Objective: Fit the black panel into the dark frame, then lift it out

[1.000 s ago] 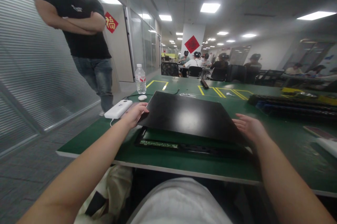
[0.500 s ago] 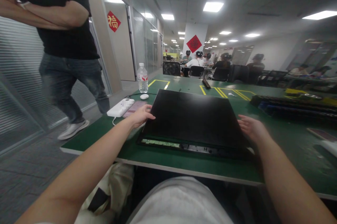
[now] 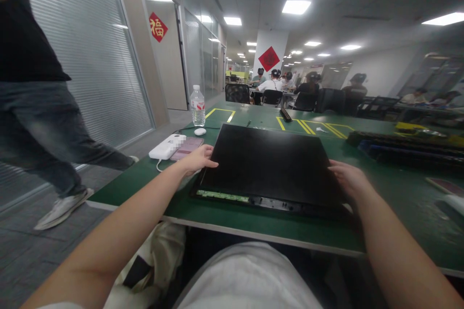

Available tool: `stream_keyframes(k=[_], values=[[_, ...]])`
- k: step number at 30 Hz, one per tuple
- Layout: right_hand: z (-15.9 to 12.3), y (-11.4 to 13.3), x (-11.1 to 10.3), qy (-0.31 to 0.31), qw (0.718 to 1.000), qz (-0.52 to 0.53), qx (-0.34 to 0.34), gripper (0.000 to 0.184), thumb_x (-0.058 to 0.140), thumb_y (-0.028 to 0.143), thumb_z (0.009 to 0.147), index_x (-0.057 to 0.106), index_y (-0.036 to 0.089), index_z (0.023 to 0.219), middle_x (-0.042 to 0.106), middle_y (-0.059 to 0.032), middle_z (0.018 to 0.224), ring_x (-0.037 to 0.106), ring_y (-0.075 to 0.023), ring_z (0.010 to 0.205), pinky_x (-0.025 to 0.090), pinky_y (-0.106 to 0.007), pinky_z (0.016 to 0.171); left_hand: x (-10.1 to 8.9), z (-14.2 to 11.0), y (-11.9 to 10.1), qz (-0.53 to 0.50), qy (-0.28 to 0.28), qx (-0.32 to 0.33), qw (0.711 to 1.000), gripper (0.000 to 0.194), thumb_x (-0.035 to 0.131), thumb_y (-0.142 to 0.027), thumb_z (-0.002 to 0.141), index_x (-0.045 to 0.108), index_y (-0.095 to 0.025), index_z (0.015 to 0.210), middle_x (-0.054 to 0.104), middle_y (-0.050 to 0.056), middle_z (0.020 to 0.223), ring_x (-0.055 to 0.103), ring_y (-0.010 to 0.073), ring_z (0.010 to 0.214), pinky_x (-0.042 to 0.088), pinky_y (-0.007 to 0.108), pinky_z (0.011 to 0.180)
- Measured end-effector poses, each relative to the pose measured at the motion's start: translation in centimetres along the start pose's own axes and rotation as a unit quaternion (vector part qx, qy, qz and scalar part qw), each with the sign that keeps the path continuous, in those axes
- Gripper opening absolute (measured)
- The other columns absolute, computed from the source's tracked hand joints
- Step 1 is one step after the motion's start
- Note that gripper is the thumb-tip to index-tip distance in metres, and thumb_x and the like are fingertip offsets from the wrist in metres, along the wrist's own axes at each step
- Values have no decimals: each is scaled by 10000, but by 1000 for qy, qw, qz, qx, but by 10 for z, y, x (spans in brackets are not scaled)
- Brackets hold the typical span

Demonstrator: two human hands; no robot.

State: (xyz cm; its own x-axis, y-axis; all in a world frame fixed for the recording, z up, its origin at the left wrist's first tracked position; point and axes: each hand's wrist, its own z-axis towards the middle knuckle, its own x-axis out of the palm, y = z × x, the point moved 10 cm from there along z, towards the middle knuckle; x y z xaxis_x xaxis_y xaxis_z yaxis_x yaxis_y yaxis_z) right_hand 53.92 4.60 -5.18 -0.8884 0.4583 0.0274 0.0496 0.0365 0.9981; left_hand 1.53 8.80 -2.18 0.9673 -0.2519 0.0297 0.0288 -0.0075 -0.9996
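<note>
A black flat display panel [image 3: 270, 161] lies over a slightly larger dark frame [image 3: 300, 209] on the green table. Along the near side of that frame runs a strip of green circuit board [image 3: 223, 196]. My left hand [image 3: 198, 160] grips the panel's left edge, thumb on top and fingers at the side. At the opposite edge, my right hand [image 3: 346, 177] has its fingers closed against the panel's right side; their tips are partly hidden.
Left of the panel are a white power bank [image 3: 165, 148] with a cable, a phone [image 3: 188, 148], a white earbud case [image 3: 200, 131] and a water bottle [image 3: 197, 106]. Dark strips [image 3: 395, 149] lie at right. A person [image 3: 32, 106] walks by on the left; others sit farther back.
My right hand has closed in on the panel's right edge, its fingers now touching it. My left hand keeps its grip. The person at left has stepped further left.
</note>
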Motion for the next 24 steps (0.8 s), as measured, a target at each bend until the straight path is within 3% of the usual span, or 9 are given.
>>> stream_keyframes(k=[5,18,24], values=[[-13,5,5,-23,1000,9,18,362,709,-25,618,740,205,896,744,-38,711,676,-147,570,556,-199,470,3,-1,-1,-14,16,-2,1000,711,832,38,462,559,-179,1081,766,50,899,741,253,875,548,370,805],[-22,10,11,-25,999,-22,12,353,726,-25,633,713,205,901,737,-49,712,686,-189,583,568,-268,498,-6,-1,1,-43,-42,-19,998,617,823,29,513,559,-183,1029,757,37,843,744,223,743,571,306,661],[-22,11,12,-17,999,-38,20,373,733,-31,623,701,210,906,743,-48,741,698,-193,614,577,-276,533,-4,0,2,-32,-26,-15,999,614,824,36,517,550,-182,1022,757,30,833,741,224,732,573,318,657]])
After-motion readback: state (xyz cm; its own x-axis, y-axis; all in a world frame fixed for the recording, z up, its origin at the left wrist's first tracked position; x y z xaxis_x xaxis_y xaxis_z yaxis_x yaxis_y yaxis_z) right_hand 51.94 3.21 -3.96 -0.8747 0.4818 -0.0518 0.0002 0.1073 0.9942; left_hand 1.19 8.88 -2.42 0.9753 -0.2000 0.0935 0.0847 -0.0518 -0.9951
